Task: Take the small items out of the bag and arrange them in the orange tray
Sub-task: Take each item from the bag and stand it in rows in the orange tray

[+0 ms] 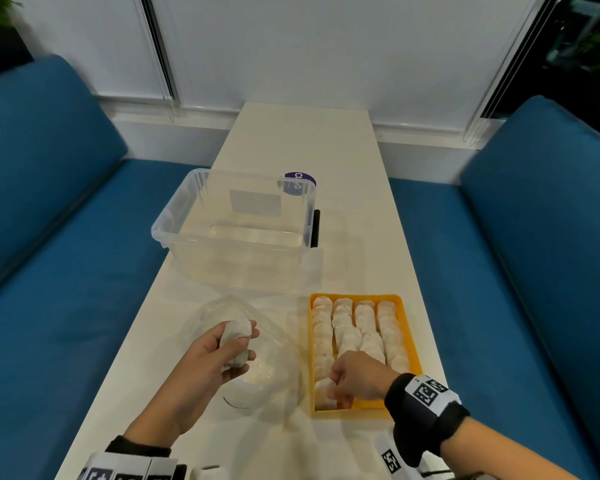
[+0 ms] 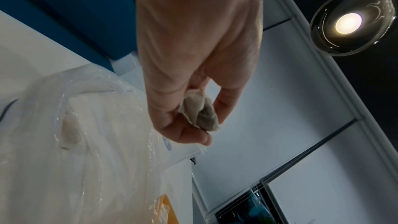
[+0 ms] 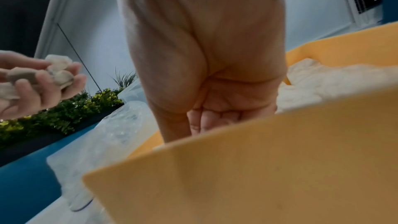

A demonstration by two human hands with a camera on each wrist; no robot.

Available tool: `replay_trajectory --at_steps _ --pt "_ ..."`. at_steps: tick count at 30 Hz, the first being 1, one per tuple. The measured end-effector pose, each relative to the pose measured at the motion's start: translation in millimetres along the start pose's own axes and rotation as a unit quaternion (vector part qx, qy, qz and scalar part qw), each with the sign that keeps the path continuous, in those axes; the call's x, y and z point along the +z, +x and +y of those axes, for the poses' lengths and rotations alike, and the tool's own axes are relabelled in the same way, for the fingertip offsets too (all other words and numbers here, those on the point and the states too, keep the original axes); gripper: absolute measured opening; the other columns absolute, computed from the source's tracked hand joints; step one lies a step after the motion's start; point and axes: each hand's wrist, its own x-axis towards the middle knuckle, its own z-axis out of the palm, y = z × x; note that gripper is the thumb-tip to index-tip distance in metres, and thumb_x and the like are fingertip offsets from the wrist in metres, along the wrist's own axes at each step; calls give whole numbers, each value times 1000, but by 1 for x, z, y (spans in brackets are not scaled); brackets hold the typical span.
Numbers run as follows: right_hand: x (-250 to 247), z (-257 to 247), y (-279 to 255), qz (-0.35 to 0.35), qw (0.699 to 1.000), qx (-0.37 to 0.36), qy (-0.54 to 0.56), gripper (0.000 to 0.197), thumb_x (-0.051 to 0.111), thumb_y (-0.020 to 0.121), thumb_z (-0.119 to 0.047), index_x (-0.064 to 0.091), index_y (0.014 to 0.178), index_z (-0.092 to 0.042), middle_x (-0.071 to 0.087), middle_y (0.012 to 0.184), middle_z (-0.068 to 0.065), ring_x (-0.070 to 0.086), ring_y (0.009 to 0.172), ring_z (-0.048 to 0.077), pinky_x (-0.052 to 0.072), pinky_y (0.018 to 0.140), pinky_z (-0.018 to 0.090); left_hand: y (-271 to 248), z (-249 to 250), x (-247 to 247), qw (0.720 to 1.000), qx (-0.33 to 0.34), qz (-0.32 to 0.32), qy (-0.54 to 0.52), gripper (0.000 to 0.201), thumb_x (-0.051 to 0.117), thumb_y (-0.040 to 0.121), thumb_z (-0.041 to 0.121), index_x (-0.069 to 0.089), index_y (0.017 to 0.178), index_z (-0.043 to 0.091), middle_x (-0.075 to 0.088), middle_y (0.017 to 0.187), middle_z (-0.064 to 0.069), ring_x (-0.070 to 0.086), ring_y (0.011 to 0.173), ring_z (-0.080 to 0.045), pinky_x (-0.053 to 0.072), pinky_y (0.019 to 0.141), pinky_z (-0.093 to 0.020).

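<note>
Right hand (image 1: 355,377) is pinching one dumpling (image 1: 324,388) into the orange tray's (image 1: 408,327) near-left corner, best seated snug against its row, while left hand (image 1: 219,355) is cupping several dumplings (image 1: 238,329) above the plastic bag (image 1: 274,344).

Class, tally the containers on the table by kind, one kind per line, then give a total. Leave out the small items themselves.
Orange tray: 1
Clear tub: 1
Plastic bag: 1
Total: 3
</note>
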Motion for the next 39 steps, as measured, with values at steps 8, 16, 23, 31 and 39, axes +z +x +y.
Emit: replay_trajectory --at_steps 8,16,23,31,39 --pt "2 -5 -4 38 999 22 2 24 65 82 -11 43 82 -20 62 85 2 49 49 10 39 50 20 5 3 4 999 -1 -37 -35 37 67 75 23 64 110 14 68 108 -4 66 77 -9 54 69 -20" --pt "-18 -40 -43 214 970 -117 16 12 56 92 -33 50 98 -24 57 78 -6 49 63 4 38 57 14 7 6 19 992 -23 -96 -77 29 40 93 5 64 111 4 67 105 -12 64 83 -20 57 76 -25" --pt "-25 -78 -70 235 927 -235 173 26 60 86 -44 52 108 -30 54 83 -12 47 62 0 41 60 12 3 9 31 991 29 -129 32 22 60 87 23 67 105 13 72 94 -1 65 88 -12 51 83 -24" --pt "-20 -76 -63 174 915 -193 308 27 74 79 -29 59 100 -20 61 76 -7 54 64 2 46 62 17 2 8 32 985 71 -98 123 40 71 80 15 59 116 28 64 114 -2 66 97 -8 51 74 -16" --pt "-27 -67 -63 131 883 -190 409 23 76 76 -9 66 96 -13 58 78 2 53 72 11 44 61 16 3 4 37 982 65 -96 149 19 66 85 19 64 104 22 68 98 -1 66 85 -10 52 71 -20"
